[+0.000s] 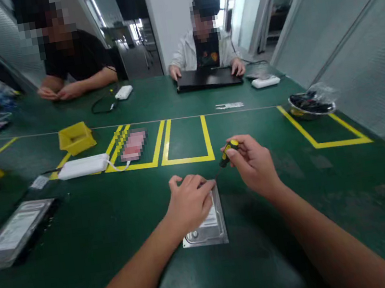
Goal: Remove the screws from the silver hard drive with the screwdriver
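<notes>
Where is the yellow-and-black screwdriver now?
In the head view, the screwdriver is just right of centre, in the right hand, its shaft angled toward the upper right corner of the hard drive.

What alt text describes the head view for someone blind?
A person's left hand rests on a metal hard drive on a green table while the right hand holds a yellow-and-black screwdriver near its far corner. Across the table are two people, one touching a flat black device.
</notes>
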The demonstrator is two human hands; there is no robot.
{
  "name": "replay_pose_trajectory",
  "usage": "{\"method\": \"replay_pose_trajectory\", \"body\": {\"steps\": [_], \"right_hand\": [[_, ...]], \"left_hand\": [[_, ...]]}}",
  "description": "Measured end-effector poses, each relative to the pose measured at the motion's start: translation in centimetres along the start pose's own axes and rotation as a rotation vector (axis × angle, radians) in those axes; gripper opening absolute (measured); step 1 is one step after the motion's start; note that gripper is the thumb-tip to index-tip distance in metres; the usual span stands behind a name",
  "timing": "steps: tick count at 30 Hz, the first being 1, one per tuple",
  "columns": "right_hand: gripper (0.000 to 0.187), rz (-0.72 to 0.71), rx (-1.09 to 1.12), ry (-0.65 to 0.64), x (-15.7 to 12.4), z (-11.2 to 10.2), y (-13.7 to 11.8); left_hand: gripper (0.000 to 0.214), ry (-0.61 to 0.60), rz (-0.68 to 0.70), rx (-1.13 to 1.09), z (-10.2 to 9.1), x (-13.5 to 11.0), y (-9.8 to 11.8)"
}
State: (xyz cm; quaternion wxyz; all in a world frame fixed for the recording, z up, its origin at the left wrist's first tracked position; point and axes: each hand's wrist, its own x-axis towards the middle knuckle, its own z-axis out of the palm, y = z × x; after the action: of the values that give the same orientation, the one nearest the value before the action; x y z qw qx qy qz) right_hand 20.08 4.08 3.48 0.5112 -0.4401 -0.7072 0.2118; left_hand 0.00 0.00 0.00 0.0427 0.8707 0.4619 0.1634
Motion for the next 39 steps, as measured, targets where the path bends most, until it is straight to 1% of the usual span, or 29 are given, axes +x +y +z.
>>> {"method": "replay_pose_trajectory", "body": {"steps": [4,11,17,20,23,26,28,30,35,37,39], "right_hand": [[0.019,-0.023,-0.044,-0.014,-0.1,-0.4,-0.6],[0.018,-0.124,-0.161,-0.038,0.4,-1.2,-2.0],[0.028,-0.195,-0.203,-0.088,0.5,-1.7,-2.4],[0.025,-0.224,-0.228,-0.126,0.6,-2.0,-2.9],[0.023,-0.238,-0.247,-0.141,0.6,-2.2,-3.5],[0.019,-0.237,-0.268,-0.146,0.8,-2.3,-4.1],[0.016,-0.221,-0.287,-0.151,1.0,-2.3,-4.4],[0.013,-0.202,-0.311,-0.150,1.3,-2.3,-4.5],[0.006,-0.210,-0.372,-0.174,2.2,-2.3,-4.9],[0.005,-0.217,-0.393,-0.191,2.4,-2.3,-5.1],[0.009,-0.221,-0.404,-0.189,2.5,-2.5,-5.2]], "left_hand": [[0.028,0.011,-0.001,-0.006,0.0,0.1,0.0],[0.031,0.018,-0.002,-0.045,0.0,0.0,-0.1],[0.029,0.058,-0.028,-0.153,-0.1,-0.4,-0.7],[0.025,0.112,-0.101,-0.175,-0.2,-0.7,-1.0],[0.021,0.193,-0.207,-0.136,-0.2,-0.9,-1.3],[0.023,0.223,-0.306,-0.091,-0.1,-0.8,-1.7],[0.025,0.203,-0.357,-0.078,-0.1,-0.7,-2.0],[0.029,0.154,-0.383,-0.075,0.0,-0.7,-2.5],[0.051,0.007,-0.400,-0.098,0.2,-0.7,-3.7],[0.052,-0.025,-0.406,-0.131,0.3,-0.6,-4.1],[0.051,-0.047,-0.408,-0.167,0.4,-0.5,-4.5]]}}
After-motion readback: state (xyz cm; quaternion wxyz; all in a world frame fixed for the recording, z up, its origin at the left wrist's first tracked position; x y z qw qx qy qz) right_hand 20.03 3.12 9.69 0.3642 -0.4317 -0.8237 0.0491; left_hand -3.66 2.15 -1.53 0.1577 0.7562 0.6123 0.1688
